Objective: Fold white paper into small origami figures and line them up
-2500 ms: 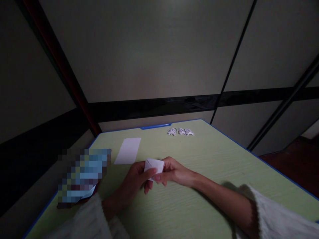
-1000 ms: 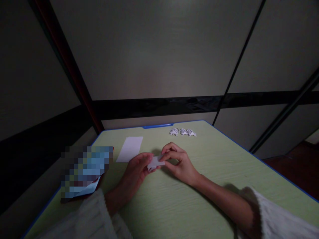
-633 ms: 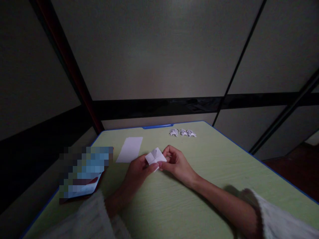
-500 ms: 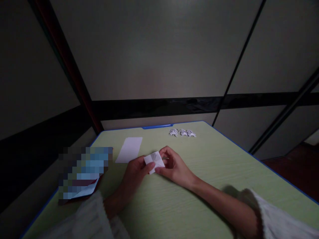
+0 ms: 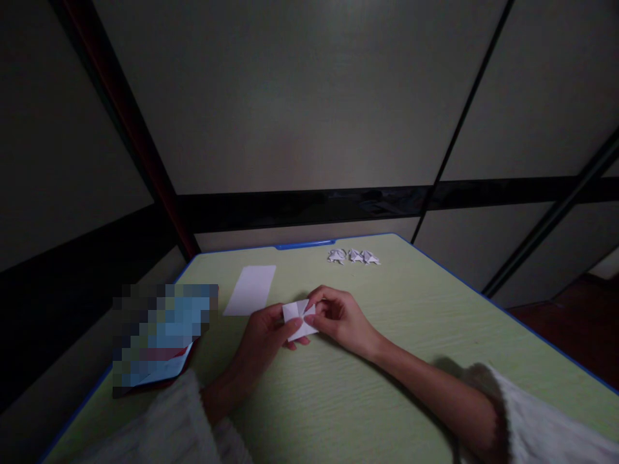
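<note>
A small white folded paper (image 5: 298,318) is held just above the pale green table (image 5: 367,399). My left hand (image 5: 264,335) grips its left side with thumb and fingers closed. My right hand (image 5: 338,317) pinches its right edge, fingertips bent onto a flap. Both forearms wear white knitted sleeves. A flat white paper sheet (image 5: 250,290) lies just beyond my left hand.
Three small folded white paper figures (image 5: 354,256) stand in a row near the table's far edge. A blurred blue-lit device (image 5: 162,332) lies at the left edge. A blue clip-like strip (image 5: 302,244) sits on the far rim. Dim wall panels rise behind.
The folded paper was turned and pressed between my hands, opened with creases showing, then folded smaller again. Both hands stayed near the same spot on the table.
</note>
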The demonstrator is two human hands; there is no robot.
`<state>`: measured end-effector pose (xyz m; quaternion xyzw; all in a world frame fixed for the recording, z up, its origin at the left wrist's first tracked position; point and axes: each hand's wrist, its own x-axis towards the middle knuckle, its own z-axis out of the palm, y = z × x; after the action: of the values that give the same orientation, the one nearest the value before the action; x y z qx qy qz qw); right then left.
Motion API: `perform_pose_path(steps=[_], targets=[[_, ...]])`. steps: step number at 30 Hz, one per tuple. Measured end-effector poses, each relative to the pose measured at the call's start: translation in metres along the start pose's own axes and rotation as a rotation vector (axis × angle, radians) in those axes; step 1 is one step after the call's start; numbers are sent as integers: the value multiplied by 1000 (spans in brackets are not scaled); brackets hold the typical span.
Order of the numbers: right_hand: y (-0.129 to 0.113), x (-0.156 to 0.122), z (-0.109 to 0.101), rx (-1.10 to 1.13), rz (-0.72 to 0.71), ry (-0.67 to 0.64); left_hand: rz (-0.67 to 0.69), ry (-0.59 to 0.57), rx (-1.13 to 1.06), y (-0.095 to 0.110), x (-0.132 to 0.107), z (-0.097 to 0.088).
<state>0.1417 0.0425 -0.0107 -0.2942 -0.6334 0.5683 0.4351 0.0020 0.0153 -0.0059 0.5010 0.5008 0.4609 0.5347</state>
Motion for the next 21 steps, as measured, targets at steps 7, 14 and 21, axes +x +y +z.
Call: perform_pose_path(steps=[7, 14, 21], targets=[[-1, 1, -1, 5, 80, 1, 44, -21, 89, -4, 3, -3], [1, 2, -1, 49, 118, 8, 60, 21, 141, -2, 1, -2], [0, 2, 0, 64, 126, -11, 68, 20, 165, -7, 3, -4]])
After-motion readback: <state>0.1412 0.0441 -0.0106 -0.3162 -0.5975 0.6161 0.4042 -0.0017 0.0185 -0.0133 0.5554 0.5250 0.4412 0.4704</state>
